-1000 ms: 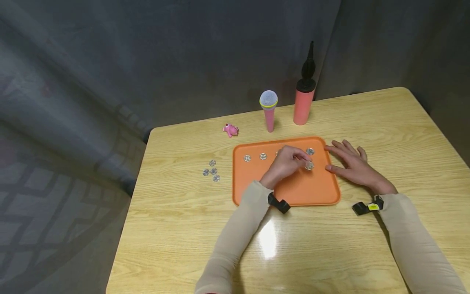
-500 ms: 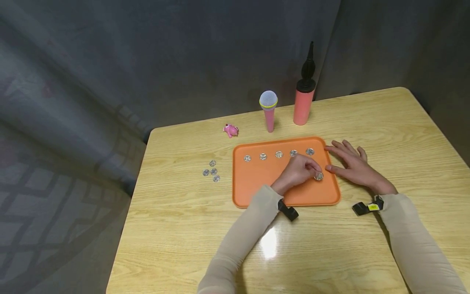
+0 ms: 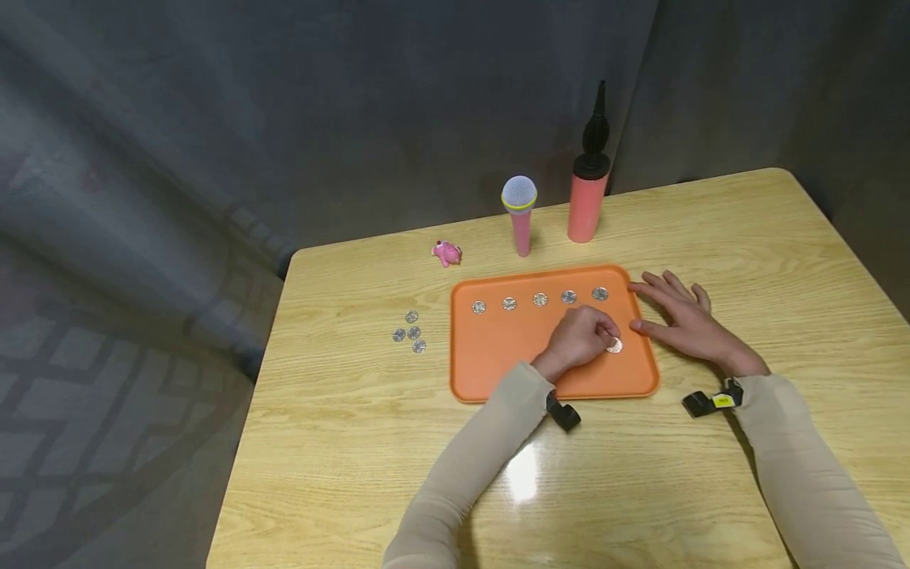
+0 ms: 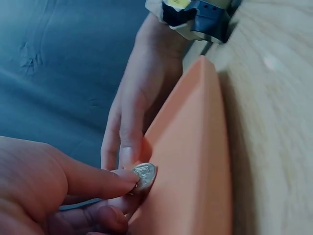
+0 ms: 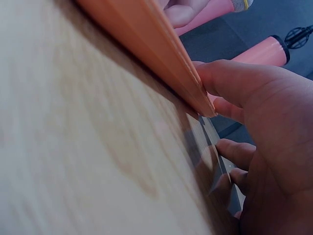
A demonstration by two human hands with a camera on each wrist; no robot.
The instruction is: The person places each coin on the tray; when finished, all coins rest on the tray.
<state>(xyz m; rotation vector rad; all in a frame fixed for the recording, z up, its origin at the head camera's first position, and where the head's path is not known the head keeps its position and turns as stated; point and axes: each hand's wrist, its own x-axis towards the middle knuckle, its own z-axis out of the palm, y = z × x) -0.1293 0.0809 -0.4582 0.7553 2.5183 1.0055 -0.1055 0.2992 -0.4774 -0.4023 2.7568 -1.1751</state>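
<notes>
Over the right part of the orange tray [image 3: 512, 356], my left hand [image 3: 577, 336] pinches a silver coin [image 4: 145, 176] between thumb and fingers. The coin is tilted, its lower edge at or close to the tray floor in the left wrist view. A row of several coins [image 3: 540, 299] lies along the tray's far side. My right hand [image 3: 686, 324] rests at the tray's right edge with fingers spread, thumb and index finger touching the rim [image 5: 198, 93]. Left of the tray, several more coins [image 3: 414, 333] lie in a small cluster on the table.
Behind the tray stand a toy microphone [image 3: 520, 213] and a pink hand pump [image 3: 588, 197] with a black nozzle. A small pink toy figure [image 3: 447, 253] lies to their left. The wooden table [image 3: 334, 442] ends at a dark curtain [image 3: 426, 103].
My left hand has moved right and toward me with the coin, uncovering the coins in the far row. During the last half second it shifted only slightly. My right hand stays put.
</notes>
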